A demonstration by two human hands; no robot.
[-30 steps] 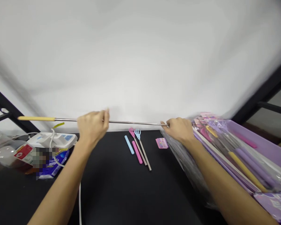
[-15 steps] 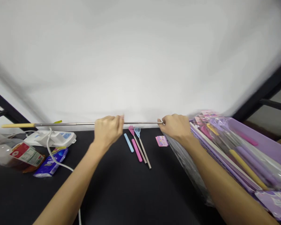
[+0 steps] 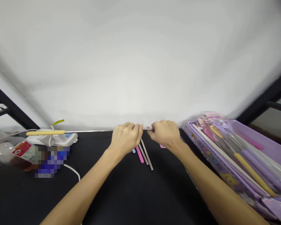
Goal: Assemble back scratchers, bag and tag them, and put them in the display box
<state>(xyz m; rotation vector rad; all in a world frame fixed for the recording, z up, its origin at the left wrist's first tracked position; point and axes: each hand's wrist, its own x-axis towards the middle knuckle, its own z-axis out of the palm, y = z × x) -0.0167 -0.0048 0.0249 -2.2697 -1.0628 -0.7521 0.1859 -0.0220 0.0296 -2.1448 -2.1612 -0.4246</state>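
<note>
A telescopic back scratcher with a yellow handle (image 3: pixel 45 132) and thin metal rod (image 3: pixel 89 131) lies level across my view. My left hand (image 3: pixel 126 137) is closed around the rod near the middle. Close beside it, my right hand (image 3: pixel 165 132) grips the rod's right end and hides its tip. Below my hands on the black table lie two metal rods (image 3: pixel 146 154), a pink handle (image 3: pixel 139 154) and a light blue handle (image 3: pixel 133 151), their upper parts covered by my left hand. A pink card (image 3: pixel 162 146) peeks out under my right hand.
At right stands a purple box (image 3: pixel 267 143) of wrapped back scratchers. A bottle (image 3: pixel 10 150), a white power strip (image 3: pixel 71 139), a blurred blue packet (image 3: pixel 52 161) and a white cable (image 3: pixel 72 169) are at left. A white wall (image 3: pixel 140 62) rises behind the black table (image 3: pixel 131 193).
My hands have come closer together, the left moving right and the right slightly left. The yellow handle has shifted right, and the rod spans a shorter length.
</note>
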